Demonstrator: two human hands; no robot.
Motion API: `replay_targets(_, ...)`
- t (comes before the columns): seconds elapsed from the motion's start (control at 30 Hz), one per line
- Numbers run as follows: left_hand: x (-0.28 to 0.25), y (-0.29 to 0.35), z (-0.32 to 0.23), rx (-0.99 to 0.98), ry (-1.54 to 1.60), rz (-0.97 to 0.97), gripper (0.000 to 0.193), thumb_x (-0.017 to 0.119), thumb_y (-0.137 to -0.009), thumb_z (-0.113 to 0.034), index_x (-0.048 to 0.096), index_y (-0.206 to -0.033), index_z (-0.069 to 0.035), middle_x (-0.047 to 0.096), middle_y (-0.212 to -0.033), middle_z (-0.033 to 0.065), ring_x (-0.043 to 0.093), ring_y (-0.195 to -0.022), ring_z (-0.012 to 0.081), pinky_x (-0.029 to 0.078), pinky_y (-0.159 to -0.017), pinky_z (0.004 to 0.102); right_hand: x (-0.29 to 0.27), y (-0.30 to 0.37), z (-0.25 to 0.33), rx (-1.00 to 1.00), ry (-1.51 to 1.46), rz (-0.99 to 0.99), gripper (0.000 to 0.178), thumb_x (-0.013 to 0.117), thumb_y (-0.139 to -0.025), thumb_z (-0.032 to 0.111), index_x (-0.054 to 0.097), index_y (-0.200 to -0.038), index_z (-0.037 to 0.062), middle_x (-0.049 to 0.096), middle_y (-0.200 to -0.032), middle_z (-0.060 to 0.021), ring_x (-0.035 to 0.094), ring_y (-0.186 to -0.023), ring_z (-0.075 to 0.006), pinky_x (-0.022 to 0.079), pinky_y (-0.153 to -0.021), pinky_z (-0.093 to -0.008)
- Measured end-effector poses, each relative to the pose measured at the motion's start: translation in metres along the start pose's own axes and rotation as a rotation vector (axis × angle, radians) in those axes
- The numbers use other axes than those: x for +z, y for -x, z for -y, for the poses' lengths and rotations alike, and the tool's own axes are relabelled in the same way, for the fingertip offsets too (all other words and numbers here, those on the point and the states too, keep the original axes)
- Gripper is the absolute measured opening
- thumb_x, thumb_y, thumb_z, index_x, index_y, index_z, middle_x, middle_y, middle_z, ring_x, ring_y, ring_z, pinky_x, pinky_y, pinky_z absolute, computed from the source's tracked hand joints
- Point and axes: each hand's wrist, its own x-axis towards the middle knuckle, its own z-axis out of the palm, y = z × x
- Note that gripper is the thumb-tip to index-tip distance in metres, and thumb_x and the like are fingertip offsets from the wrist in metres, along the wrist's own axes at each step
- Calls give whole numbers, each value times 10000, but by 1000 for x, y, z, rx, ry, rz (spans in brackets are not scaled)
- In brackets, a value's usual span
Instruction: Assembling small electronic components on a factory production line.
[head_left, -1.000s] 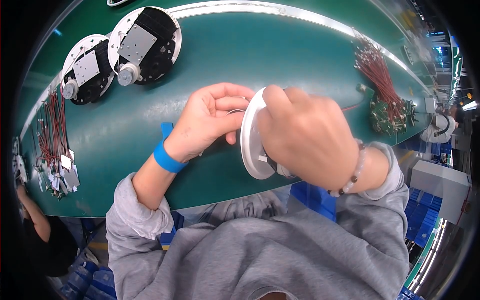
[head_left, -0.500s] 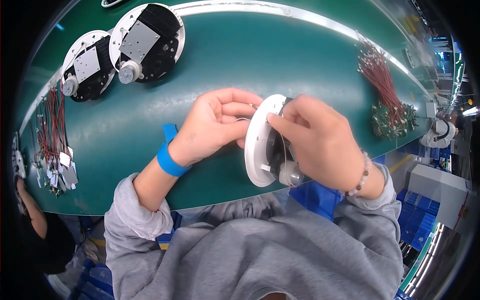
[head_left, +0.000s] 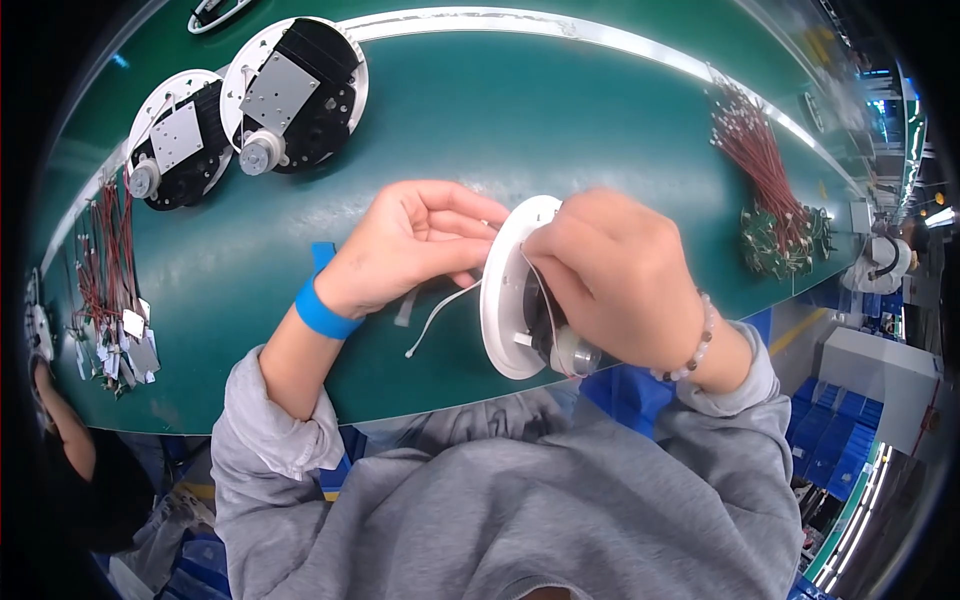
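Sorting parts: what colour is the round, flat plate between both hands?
The round plate is white: head view.

My round plate point(head_left: 501, 305) is white, wristband point(head_left: 324, 313) blue, sleeves point(head_left: 262, 425) grey (my beaded bracelet point(head_left: 704, 343) mixes pale and dark).

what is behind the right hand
Past the right hand, parts of the white disc, black housing and grey motor show; whatever else it covers cannot be seen.

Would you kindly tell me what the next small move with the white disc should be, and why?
Probably the left hand should gently take up the white cable: its free end dangles on that hand's side of the white disc, close below the thumb, while the right hand is busy at the other face.
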Motion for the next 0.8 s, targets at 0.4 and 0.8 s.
replay_targets(0.4, -23, 5, -13, -49, -172, -100, 162, 588, -759, -40, 568, -888, 55, 605, -786, 116, 591, -700, 133, 491, -612, 217, 1, -23, -70, 430, -1047, 693, 166, 566, -784, 71, 595, -923, -16, 605, -852, -46, 538, -778, -93, 431, -710, -222)
replay_targets(0.8, -96, 119, -26, 62, -354, -541, 71, 563, -757, -13, 494, -775, -9, 554, -776, 83, 545, -610, 100, 457, -546, 189, 27, 12, -99, 398, -1447, 518, 218, 562, -762, 25, 580, -966, -51, 604, -938, -94, 556, -854, -139, 428, -791, -249)
